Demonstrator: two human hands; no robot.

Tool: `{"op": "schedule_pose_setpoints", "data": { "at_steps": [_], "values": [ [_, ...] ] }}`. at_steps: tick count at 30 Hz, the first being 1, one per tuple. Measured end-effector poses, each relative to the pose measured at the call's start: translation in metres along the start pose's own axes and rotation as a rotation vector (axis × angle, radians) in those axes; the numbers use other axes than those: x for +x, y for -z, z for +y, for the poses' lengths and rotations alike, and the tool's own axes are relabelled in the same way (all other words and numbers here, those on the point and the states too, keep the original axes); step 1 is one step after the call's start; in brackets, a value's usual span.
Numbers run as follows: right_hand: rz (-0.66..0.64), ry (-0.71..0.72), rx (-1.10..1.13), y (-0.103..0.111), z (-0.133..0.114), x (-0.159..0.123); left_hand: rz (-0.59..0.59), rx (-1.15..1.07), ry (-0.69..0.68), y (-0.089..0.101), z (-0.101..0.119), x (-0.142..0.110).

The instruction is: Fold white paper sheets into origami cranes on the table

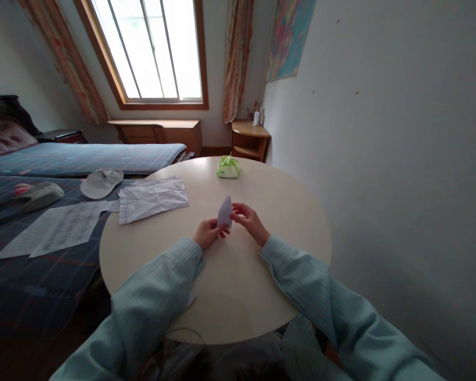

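A small piece of folded white paper, pointed at the top, is held up over the middle of the round table. My left hand pinches its lower left part between thumb and fingers. On the other side, my right hand grips the paper's right edge with its fingertips. The folds facing away from me are hidden. Part of a small white scrap shows on the table beside my left sleeve.
Creased white sheets lie at the table's left edge. A green tissue pack stands at the far side. To the left, a bed holds printed sheets and a white cap. A wall rises at the right.
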State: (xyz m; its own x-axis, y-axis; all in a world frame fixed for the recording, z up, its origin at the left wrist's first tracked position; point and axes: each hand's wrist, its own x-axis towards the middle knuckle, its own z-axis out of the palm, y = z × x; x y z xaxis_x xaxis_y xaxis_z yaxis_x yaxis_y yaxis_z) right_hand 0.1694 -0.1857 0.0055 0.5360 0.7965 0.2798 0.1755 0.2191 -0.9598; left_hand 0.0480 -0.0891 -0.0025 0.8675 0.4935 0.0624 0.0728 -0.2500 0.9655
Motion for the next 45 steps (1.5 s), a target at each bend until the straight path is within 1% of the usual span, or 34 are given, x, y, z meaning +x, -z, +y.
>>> {"op": "schedule_pose_setpoints", "data": {
  "at_steps": [3, 6, 13, 16, 20, 22, 24, 26, 30, 38, 42, 45],
  "values": [
    [-0.090, -0.106, -0.024, -0.003, 0.007, 0.000, 0.021, -0.130, 0.003, 0.003, -0.006, 0.004],
    [-0.128, -0.135, -0.057, -0.004, 0.010, -0.001, 0.019, -0.166, 0.000, 0.004, -0.008, 0.005],
    [-0.063, -0.085, -0.080, 0.000, 0.010, 0.001, 0.005, -0.141, -0.020, 0.001, -0.003, 0.003],
    [-0.047, -0.086, -0.095, 0.000, 0.007, 0.001, 0.031, -0.143, -0.002, 0.001, -0.005, 0.004],
    [0.044, -0.074, -0.100, 0.002, 0.003, 0.001, 0.086, -0.159, 0.027, 0.003, -0.010, 0.007],
    [0.053, -0.089, -0.117, 0.003, 0.003, 0.002, 0.121, -0.181, 0.029, 0.004, -0.011, 0.008],
    [0.012, -0.114, -0.146, 0.003, 0.004, 0.001, 0.148, -0.199, 0.023, 0.004, -0.011, 0.009],
    [-0.058, -0.128, -0.177, 0.002, 0.005, 0.000, 0.164, -0.205, 0.015, 0.004, -0.010, 0.009],
    [-0.174, -0.114, -0.188, -0.001, 0.007, -0.004, 0.155, -0.175, 0.013, 0.004, -0.007, 0.007],
    [-0.181, -0.080, -0.150, -0.001, 0.005, -0.003, 0.093, -0.084, -0.002, 0.003, -0.004, 0.004],
    [-0.188, -0.074, -0.144, -0.001, 0.003, -0.004, 0.085, 0.027, 0.015, 0.002, -0.001, 0.002],
    [-0.226, -0.070, -0.140, -0.002, 0.003, -0.005, 0.079, 0.115, 0.009, 0.003, 0.000, 0.001]
  ]
}}
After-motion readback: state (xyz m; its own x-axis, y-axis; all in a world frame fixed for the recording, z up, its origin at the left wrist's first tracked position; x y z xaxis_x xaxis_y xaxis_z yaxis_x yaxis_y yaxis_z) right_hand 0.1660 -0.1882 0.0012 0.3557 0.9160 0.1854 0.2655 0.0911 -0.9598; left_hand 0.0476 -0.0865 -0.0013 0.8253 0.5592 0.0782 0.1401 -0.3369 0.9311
